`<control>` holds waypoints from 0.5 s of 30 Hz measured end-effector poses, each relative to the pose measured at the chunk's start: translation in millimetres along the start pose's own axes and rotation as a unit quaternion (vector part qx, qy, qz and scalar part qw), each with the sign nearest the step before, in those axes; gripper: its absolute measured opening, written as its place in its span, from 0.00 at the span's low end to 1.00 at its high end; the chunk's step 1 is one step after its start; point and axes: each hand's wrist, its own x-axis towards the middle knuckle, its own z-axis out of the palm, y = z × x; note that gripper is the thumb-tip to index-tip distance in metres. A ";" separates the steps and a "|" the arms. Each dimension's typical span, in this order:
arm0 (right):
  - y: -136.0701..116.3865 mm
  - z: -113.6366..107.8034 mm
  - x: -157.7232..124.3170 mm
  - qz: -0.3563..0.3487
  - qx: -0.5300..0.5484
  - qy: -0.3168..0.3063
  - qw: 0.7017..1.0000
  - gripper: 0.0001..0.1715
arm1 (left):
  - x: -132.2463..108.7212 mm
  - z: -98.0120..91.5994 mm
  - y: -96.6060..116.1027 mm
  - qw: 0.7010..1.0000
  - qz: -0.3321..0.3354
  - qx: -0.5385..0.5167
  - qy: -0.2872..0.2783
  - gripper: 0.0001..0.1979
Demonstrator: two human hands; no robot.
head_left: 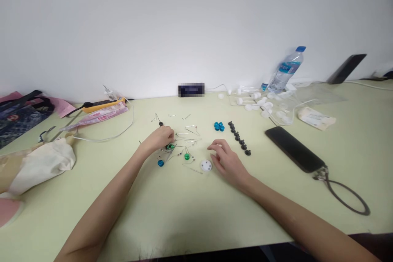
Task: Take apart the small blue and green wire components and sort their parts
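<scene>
My left hand (161, 136) is over a scatter of thin metal rods, its fingers bent down and their tips hidden. Close below its fingertips lies a green and black piece (170, 146). My right hand (226, 159) hovers with curved, parted fingers and holds nothing, just right of a white disc (206, 166) with small dark dots. Between the hands are a green piece (187, 156) and bent metal rods (193, 140). A blue piece (160, 163) sits below my left hand. Farther right are a cluster of blue pieces (219, 126) and a slanting row of black pieces (237, 136).
At the right lie a black phone (294, 149) with a strap loop and a paper packet (316, 118). A water bottle (285, 71) leans on the wall behind white-ended rods (242, 100). Leftward are a yellow-edged device (102, 105), a cable and a cloth bag (46, 163).
</scene>
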 end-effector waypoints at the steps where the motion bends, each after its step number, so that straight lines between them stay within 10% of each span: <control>1: -0.1 0.0 -0.2 0.001 0.002 -0.001 1.000 0.10 | 0.1 0.2 -0.7 1.000 0.001 -0.001 -0.002 0.08; 15: 1.2 -1.6 0.2 0.018 0.030 -0.019 0.999 0.11 | 2.7 -0.1 6.7 0.999 0.036 -0.027 0.023 0.07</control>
